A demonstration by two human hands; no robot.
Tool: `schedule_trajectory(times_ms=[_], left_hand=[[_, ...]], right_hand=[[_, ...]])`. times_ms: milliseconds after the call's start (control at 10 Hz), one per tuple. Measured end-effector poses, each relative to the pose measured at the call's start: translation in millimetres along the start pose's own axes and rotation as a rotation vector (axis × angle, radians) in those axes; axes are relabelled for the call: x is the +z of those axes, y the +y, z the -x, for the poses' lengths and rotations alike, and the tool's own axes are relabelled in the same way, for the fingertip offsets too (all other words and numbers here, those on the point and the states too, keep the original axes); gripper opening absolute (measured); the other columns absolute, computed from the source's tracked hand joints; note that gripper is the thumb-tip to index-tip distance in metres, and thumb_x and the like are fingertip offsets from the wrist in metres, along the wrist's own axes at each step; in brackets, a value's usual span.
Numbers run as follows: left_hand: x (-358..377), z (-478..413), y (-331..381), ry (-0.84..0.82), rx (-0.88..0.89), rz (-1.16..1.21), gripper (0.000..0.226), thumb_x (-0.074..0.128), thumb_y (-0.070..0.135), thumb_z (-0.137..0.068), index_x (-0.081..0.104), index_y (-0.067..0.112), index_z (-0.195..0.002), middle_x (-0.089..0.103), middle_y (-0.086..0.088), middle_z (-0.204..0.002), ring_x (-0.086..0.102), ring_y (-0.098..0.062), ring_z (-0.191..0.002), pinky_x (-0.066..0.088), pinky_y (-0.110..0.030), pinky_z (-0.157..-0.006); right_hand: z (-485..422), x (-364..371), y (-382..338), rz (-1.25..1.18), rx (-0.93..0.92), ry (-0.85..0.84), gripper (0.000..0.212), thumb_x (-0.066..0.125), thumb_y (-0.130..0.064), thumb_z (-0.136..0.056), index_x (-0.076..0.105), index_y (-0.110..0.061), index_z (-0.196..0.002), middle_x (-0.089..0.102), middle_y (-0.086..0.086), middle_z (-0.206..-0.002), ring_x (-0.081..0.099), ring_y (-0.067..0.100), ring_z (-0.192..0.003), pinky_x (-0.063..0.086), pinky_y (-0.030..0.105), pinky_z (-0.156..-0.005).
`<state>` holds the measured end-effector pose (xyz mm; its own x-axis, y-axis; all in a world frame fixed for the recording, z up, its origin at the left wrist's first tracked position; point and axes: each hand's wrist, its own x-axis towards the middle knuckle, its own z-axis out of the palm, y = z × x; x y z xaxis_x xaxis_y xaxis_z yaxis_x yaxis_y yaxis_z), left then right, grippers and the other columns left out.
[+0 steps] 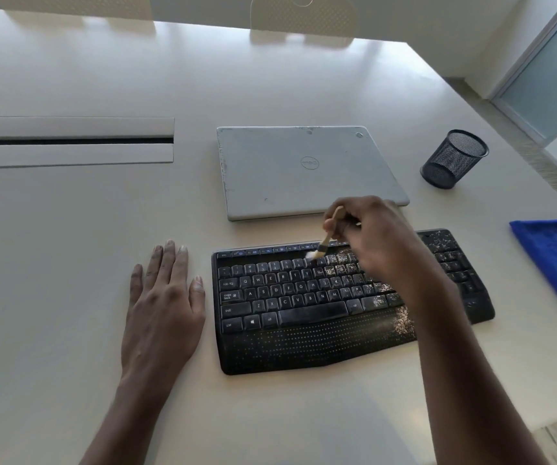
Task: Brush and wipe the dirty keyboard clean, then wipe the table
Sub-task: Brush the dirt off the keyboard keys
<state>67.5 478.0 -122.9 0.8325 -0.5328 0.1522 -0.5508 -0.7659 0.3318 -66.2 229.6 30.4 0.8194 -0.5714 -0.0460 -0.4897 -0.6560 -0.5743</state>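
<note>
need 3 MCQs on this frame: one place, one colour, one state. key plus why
1. Where is the cloth?
A. left of the keyboard
B. right of the keyboard
C. on the keyboard

2. What colour is the cloth?
A. blue
B. red
C. white

3. What is the right hand doing?
A. lying flat and open
B. gripping the cloth
C. gripping the brush

Key: B, it lies apart, past the keyboard's right end; A, it is plainly blue; C, the fingers curl round the handle, bristles on the keys.
</note>
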Motion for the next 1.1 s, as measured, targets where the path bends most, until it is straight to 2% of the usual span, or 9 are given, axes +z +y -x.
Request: schedule_trajectory(times_ms=[100,200,400,500,600,700,800,1000,1100], left_hand=[[0.3,0.3,-0.2,0.002,0.001,-0.002,0.067,0.027,0.040,-0.103,0.033,0.010,-0.162,0.026,-0.008,-0.171,0.017,-0.018,-0.161,0.011,-0.045,-0.132],[-0.1,0.0,0.0,-0.001,0.002,0.000,0.067,0.027,0.040,-0.102,0.033,0.010,-0.163,0.026,-0.008,-0.171,0.017,-0.018,-0.161,0.011,-0.045,-0.132],[-1.0,0.3,0.7,-0.001,0.002,0.008,0.068,0.026,0.040,-0.102,0.033,0.010,-0.163,0.025,-0.007,-0.172,0.016,-0.017,-0.161,0.010,-0.044,-0.132],[-1.0,0.4,1.0,-0.002,0.003,0.007,0.068,0.026,0.040,-0.102,0.033,0.010,-0.163,0.025,-0.007,-0.172,0.016,-0.017,-0.161,0.010,-0.045,-0.132],[0.0,0.0,0.8,-0.002,0.004,0.003,0.068,0.026,0.040,-0.102,0.033,0.010,-0.163,0.025,-0.007,-0.172,0.016,-0.017,-0.161,0.009,-0.044,-0.132],[0.0,-0.1,0.6,-0.001,0.003,0.000,0.068,0.026,0.040,-0.102,0.034,0.010,-0.163,0.025,-0.007,-0.172,0.016,-0.017,-0.161,0.009,-0.044,-0.132],[-0.1,0.0,0.3,0.003,0.004,-0.004,0.067,0.027,0.040,-0.102,0.035,0.010,-0.162,0.027,-0.008,-0.171,0.018,-0.019,-0.161,0.010,-0.045,-0.132],[-0.2,0.1,0.5,0.007,0.011,-0.009,0.067,0.028,0.039,-0.102,0.035,0.009,-0.162,0.028,-0.009,-0.171,0.019,-0.019,-0.161,0.012,-0.046,-0.132],[-0.9,0.1,0.8,0.007,0.007,-0.006,0.067,0.028,0.039,-0.102,0.035,0.009,-0.162,0.028,-0.009,-0.171,0.019,-0.019,-0.161,0.011,-0.046,-0.132]], right_hand=[[-0.2,-10.0,6.9,0.007,0.063,0.063,0.014,0.062,-0.009,-0.100,0.073,-0.018,-0.103,0.067,-0.009,-0.092,0.059,-0.007,-0.073,0.042,0.001,-0.050],[-5.4,-14.3,2.2,0.026,0.026,0.181,0.011,0.064,-0.014,-0.100,0.074,-0.019,-0.101,0.069,-0.009,-0.087,0.063,-0.006,-0.074,0.041,0.002,-0.053],[-23.5,2.9,-15.5,-0.121,-0.083,0.080,0.012,0.068,-0.009,-0.098,0.077,-0.016,-0.097,0.072,-0.014,-0.081,0.071,-0.003,-0.076,0.047,0.002,-0.064],[-27.4,3.3,-8.2,-0.098,-0.048,0.011,0.012,0.066,-0.009,-0.099,0.076,-0.016,-0.099,0.075,-0.008,-0.086,0.073,0.002,-0.079,0.053,0.006,-0.069],[-29.8,-8.4,9.8,-0.068,0.074,0.027,0.011,0.065,-0.011,-0.100,0.075,-0.017,-0.100,0.074,-0.005,-0.088,0.072,0.007,-0.080,0.059,0.022,-0.081],[-29.7,-16.4,15.7,0.005,0.132,0.114,0.012,0.064,-0.011,-0.100,0.075,-0.016,-0.101,0.073,-0.003,-0.090,0.069,0.006,-0.079,0.058,0.024,-0.078],[-30.2,-14.5,8.4,0.004,0.083,0.186,0.011,0.065,-0.013,-0.100,0.076,-0.015,-0.104,0.074,-0.002,-0.093,0.071,0.009,-0.082,0.057,0.025,-0.077],[-33.7,11.8,-14.4,-0.228,-0.034,-0.019,0.009,0.069,-0.009,-0.097,0.076,-0.014,-0.098,0.077,-0.003,-0.088,0.076,0.010,-0.082,0.063,0.028,-0.083],[-33.4,7.7,-8.7,-0.175,0.007,-0.031,0.010,0.066,-0.010,-0.098,0.075,-0.014,-0.100,0.077,-0.002,-0.090,0.075,0.011,-0.084,0.062,0.026,-0.084]])
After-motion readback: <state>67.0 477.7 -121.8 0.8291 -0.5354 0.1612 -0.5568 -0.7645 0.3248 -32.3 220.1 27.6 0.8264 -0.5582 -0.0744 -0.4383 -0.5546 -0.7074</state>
